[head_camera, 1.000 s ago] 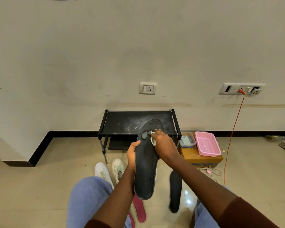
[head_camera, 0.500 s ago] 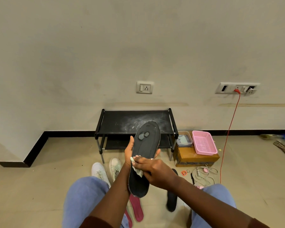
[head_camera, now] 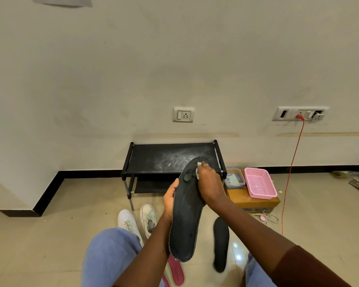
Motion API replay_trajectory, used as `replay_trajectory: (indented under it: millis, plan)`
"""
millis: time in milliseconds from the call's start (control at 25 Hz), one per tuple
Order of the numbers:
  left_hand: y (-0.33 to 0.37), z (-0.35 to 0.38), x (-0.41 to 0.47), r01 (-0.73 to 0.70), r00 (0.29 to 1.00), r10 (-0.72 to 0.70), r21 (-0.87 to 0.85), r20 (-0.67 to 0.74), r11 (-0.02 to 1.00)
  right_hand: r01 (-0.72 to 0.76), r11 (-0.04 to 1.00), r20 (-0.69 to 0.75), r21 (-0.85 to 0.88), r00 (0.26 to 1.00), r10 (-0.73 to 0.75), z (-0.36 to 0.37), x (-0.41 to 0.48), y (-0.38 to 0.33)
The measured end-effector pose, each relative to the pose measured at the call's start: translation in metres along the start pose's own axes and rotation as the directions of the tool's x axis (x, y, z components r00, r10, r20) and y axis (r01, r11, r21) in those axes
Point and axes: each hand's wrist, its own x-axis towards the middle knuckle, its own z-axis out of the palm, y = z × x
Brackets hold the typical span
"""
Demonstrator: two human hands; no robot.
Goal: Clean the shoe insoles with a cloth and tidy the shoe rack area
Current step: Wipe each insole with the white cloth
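Hiding mostly under right hand [head_camera: 210, 184], cloth [head_camera: 197, 172] meets insole [head_camera: 186, 221].

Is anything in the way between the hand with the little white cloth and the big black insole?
Nothing visible is. The right hand presses the small white cloth straight onto the toe end of the long black foam insole, which the left hand grips by its edge.

floor [head_camera: 50, 245] beige tile | rack [head_camera: 153, 156] against wall, top shelf smeared white | white shoes [head_camera: 148, 217] just in front of rack | black insole [head_camera: 221, 243] to their right | pink insole [head_camera: 176, 271] nearest | box [head_camera: 255, 203] just right of rack
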Motion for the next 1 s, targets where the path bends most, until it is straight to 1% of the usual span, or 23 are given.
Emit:
replay_trajectory:
  millis: [80, 120, 160, 200, 280, 400, 480, 600, 680, 760, 840, 920, 1000]
  plan:
    - [0.001, 0.003, 0.001, -0.002, 0.999, 0.002, -0.009, -0.035, 1.0, -0.083, 0.992, -0.018, 0.09, 0.996, 0.084, -0.008, 0.006, -0.008]
    - [0.002, 0.004, 0.0, 0.007, 1.0, -0.007, -0.008, -0.029, 1.0, -0.099, 0.985, -0.015, 0.141, 0.995, 0.102, -0.011, 0.008, -0.009]
    - [0.001, 0.002, 0.0, 0.006, 1.0, -0.006, -0.015, -0.025, 1.0, -0.086, 0.978, -0.015, 0.19, 0.996, 0.09, -0.013, 0.009, -0.009]
    - [0.001, 0.002, 0.0, 0.005, 1.0, -0.005, -0.023, -0.013, 1.0, -0.043, 0.974, -0.017, 0.221, 0.999, 0.048, -0.013, 0.008, -0.01]
    - [0.002, 0.002, 0.002, 0.001, 1.0, -0.002, -0.016, -0.019, 1.0, 0.08, 0.97, -0.011, 0.23, 0.997, -0.079, -0.007, 0.004, -0.011]
    - [0.008, 0.003, 0.006, -0.006, 1.0, 0.008, -0.048, 0.024, 0.999, 0.247, 0.96, 0.096, 0.132, 0.961, -0.261, 0.011, -0.008, -0.014]
    - [0.008, 0.004, 0.009, 0.009, 0.998, -0.004, -0.064, 0.067, 0.998, 0.277, 0.957, 0.145, 0.088, 0.947, -0.287, 0.016, -0.009, -0.01]
    - [0.003, 0.008, 0.011, 0.021, 0.998, -0.018, -0.053, 0.065, 0.998, 0.175, 0.982, 0.125, 0.069, 0.975, -0.182, 0.013, -0.001, -0.001]
    - [0.0, 0.013, 0.01, 0.026, 0.998, -0.024, -0.028, 0.062, 0.999, 0.036, 0.998, 0.092, 0.059, 0.995, -0.041, 0.011, 0.004, 0.0]
    - [-0.002, 0.017, 0.008, 0.038, 0.998, -0.037, -0.015, 0.059, 0.999, -0.111, 0.991, 0.041, 0.069, 0.993, 0.108, 0.011, 0.012, 0.002]
    - [-0.004, 0.017, 0.006, 0.045, 0.998, -0.045, -0.012, 0.048, 0.999, -0.2, 0.977, -0.008, 0.08, 0.979, 0.201, 0.009, 0.018, 0.004]
    - [-0.004, 0.016, 0.006, 0.046, 0.998, -0.046, 0.005, 0.033, 0.999, -0.195, 0.975, -0.015, 0.105, 0.98, 0.198, 0.006, 0.022, 0.002]
    - [-0.001, 0.017, 0.006, 0.05, 0.998, -0.05, 0.0, 0.038, 0.999, -0.092, 0.988, 0.007, 0.127, 0.996, 0.092, 0.005, 0.021, -0.002]
